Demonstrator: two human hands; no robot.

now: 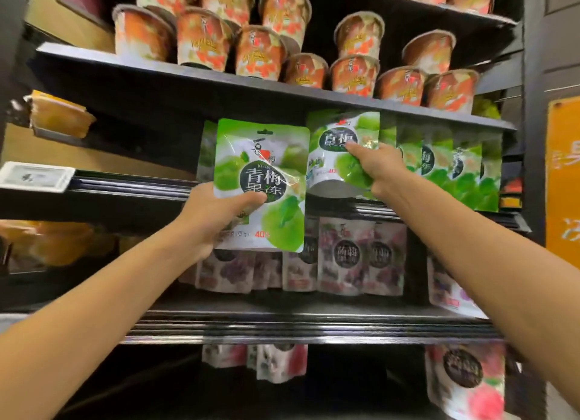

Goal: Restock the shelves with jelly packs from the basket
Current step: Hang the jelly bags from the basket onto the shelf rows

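My left hand [216, 218] grips a green plum jelly pack [266, 168] by its lower left side and holds it upright in front of the middle shelf [131, 189]. My right hand [373, 168] grips a second green jelly pack [337, 149] at the shelf's front, tilted, beside a row of several matching green packs [452, 168] standing to its right. The basket is out of view.
Orange cup tubs [260, 52] fill the shelf above. Purple grape jelly packs [354, 256] stand on the shelf below, with pink packs [467, 379] lower still. A white price tag [34, 176] sits on the left shelf edge. An orange sign [561, 181] hangs at the right.
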